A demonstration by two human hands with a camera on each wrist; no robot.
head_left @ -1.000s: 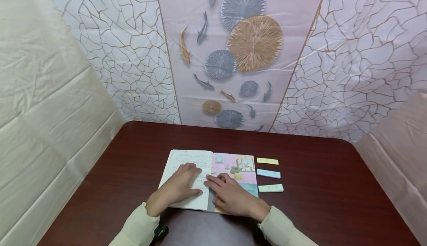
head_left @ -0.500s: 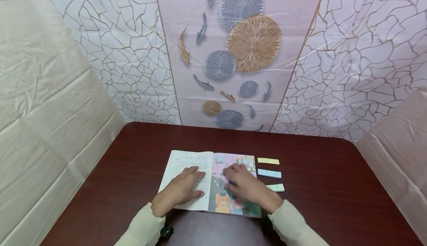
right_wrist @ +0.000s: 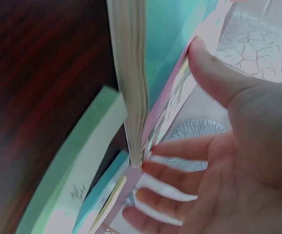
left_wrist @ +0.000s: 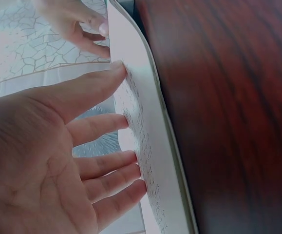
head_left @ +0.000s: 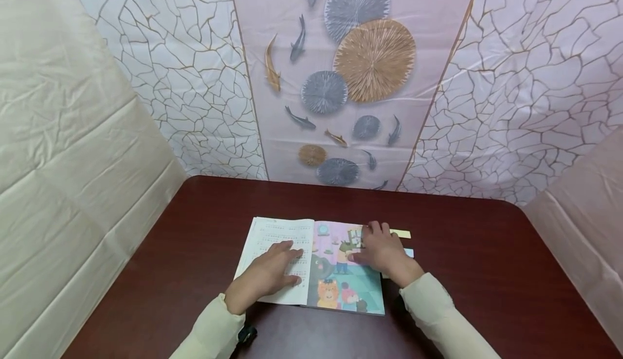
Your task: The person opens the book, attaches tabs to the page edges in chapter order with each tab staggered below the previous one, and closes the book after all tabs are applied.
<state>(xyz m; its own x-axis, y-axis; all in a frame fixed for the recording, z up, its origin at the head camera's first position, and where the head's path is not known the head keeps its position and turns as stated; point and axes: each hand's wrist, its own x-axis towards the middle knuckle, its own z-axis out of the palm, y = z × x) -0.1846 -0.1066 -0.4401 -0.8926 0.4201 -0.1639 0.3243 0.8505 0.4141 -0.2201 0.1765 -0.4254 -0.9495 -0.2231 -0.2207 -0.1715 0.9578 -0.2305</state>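
Note:
An open picture book [head_left: 336, 291] lies on the table, text on its left page and cartoon animals on its right. My left hand [head_left: 266, 277] rests on the text page with fingers spread; in the left wrist view its fingertips [left_wrist: 140, 187] touch the paper. Over the right page's outer edge is my right hand [head_left: 385, 252]. The right wrist view has its thumb [right_wrist: 201, 56] on the picture page and the other fingers, loosely extended, by the book's far corner. Partly hidden behind this hand are a yellow sticky-note pad [head_left: 402, 233], a blue one [head_left: 410, 252] and a green one [right_wrist: 77, 170].
The dark reddish-brown table [head_left: 214, 207] extends around the book on all sides. Patterned cloth [head_left: 311, 132] with fish and round shapes hangs behind its back edge. Cream cloth [head_left: 87, 159] hangs along the left side. A black item [head_left: 247, 334] is beside the left sleeve.
My right hand has slid from the book's middle across the picture page to its outer right edge, uncovering the animals and covering parts of the note pads. The left hand stays on the text page.

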